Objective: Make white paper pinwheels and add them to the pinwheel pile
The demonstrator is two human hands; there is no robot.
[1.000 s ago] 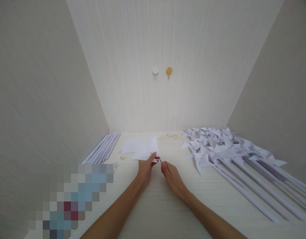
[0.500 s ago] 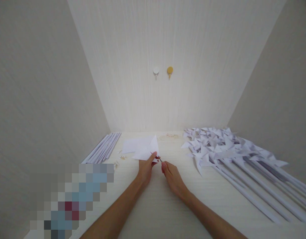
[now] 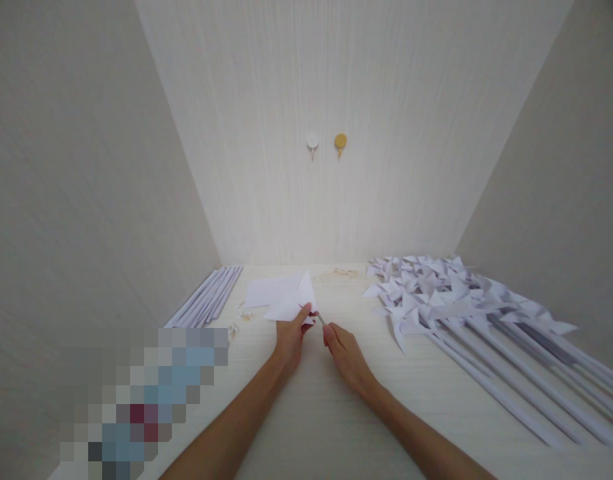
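Paper (image 3: 291, 303), white and folded into pointed flaps, sits at the middle of the counter (image 3: 316, 413), its near corner pinched between thumb and fingertips of the left hand (image 3: 290, 340). Just beside it, the right hand (image 3: 347, 357) is closed on a thin pin (image 3: 320, 320) whose tip meets that corner. Finished pinwheels (image 3: 436, 293) lie heaped to the right. Rolled paper sticks (image 3: 206, 303) lie along the left wall.

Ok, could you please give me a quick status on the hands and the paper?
Left hand pinching paper. Right hand at it with a thin pin. Pinwheels piled to the right, apart.
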